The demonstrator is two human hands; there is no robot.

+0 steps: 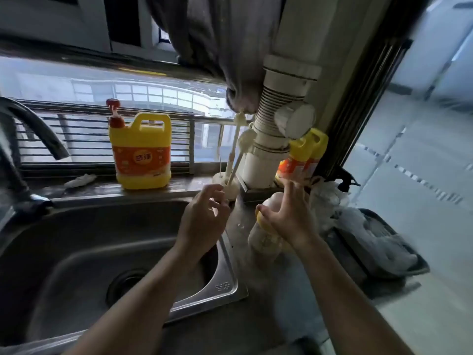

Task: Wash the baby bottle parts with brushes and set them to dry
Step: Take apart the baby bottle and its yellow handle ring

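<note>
The bottle (263, 242) sits beside the sink (225, 285), right hand (290, 216) spread-fingered against it. Left hand (202, 221), loosely curled and empty, nears the brushes (239, 147). Best to lift one straight up, sparing the stand (230, 192).

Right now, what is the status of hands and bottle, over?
Left hand open beside cream plastic brush stand. Right hand open over clear yellow-ringed baby bottle. Nothing blocking.
</note>
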